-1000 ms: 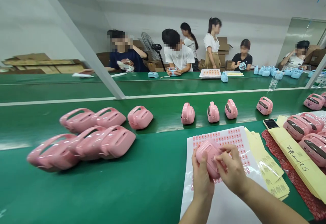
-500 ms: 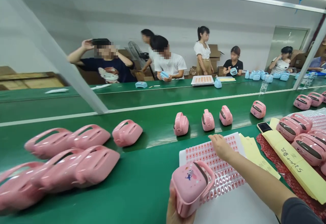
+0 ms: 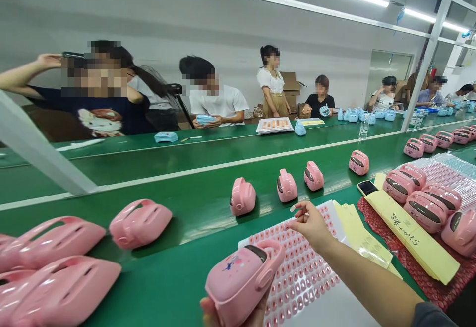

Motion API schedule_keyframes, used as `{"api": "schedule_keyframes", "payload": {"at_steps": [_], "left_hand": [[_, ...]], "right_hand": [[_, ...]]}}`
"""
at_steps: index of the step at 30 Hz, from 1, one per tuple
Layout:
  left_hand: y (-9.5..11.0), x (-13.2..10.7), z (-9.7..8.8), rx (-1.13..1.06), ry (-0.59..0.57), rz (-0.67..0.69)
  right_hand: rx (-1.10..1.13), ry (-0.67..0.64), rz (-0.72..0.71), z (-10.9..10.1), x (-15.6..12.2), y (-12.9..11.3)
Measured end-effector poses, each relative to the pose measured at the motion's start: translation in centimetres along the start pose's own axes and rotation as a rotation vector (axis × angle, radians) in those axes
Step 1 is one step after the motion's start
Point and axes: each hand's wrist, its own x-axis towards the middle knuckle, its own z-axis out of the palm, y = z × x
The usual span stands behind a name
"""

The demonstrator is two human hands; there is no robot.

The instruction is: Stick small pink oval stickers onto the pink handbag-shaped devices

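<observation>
My left hand [image 3: 257, 313] is closed round a pink handled plastic case [image 3: 238, 280], low in the middle of the view. The case is tilted, showing a small printed picture and a dark window under its handle. Up and to the right, my right hand [image 3: 311, 225] pinches a small pale sticker [image 3: 292, 209] between its fingertips. Beneath both hands lies a sheet of oval stickers [image 3: 290, 292] with reddish centres, partly covered by the case and my right forearm.
Pink cases stand along the green conveyor [image 3: 193, 213], more crowd the left. On the right lie yellow paper [image 3: 412, 237], a phone [image 3: 367, 187] and pink cases on red bubble wrap [image 3: 386, 245]. Across the line, several people sit or stand near blue cases. A white post [image 3: 44, 143] slants at left.
My right hand has lifted off the sticker sheet with a small sticker in its fingertips. The case in my left hand has tilted and moved left in the view, which has swung right.
</observation>
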Motion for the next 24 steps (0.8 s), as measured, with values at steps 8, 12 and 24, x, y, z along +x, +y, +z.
{"api": "schedule_keyframes", "payload": {"at_steps": [8,12,24], "left_hand": [[-2.0,-1.5,5.8,-0.152,0.042,-0.009],[-2.8,-2.2,6.5,-0.204,0.083,-0.065],[-3.2,-3.1,7.1,-0.246,0.140,-0.030]], "right_hand": [[0.637,-0.048,0.260,-0.5,-4.7,-5.1],[0.627,-0.040,0.273,-0.1,-5.4,-5.0],[0.600,0.070,0.240,1.1,-6.1,-5.4]]}}
